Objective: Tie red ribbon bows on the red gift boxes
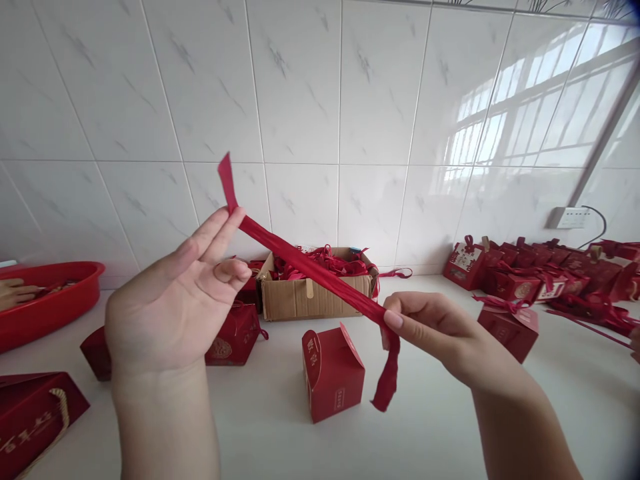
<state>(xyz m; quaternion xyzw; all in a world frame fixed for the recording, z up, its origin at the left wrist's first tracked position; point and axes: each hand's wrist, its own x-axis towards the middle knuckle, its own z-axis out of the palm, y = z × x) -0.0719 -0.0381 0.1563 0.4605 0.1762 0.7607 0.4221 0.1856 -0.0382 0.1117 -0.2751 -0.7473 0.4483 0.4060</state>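
Note:
A red ribbon (310,268) is stretched slantwise between my two hands above the white table. My left hand (170,300), palm toward me, pinches its upper end between two fingers, and a short tail sticks up beyond them. Thumb and forefinger of my right hand (430,330) grip the lower end, where another tail hangs down. Below the ribbon, a small red gift box (334,373) stands on the table with its top flaps folded together. It carries no ribbon that I can see.
Behind stands a cardboard box (305,300) full of red ribbons. Several finished red boxes (545,267) crowd the right back. More red boxes (233,337) stand at left, near a red basin (60,313) with another person's hand (17,293) in it. A tiled wall (300,100) closes the back.

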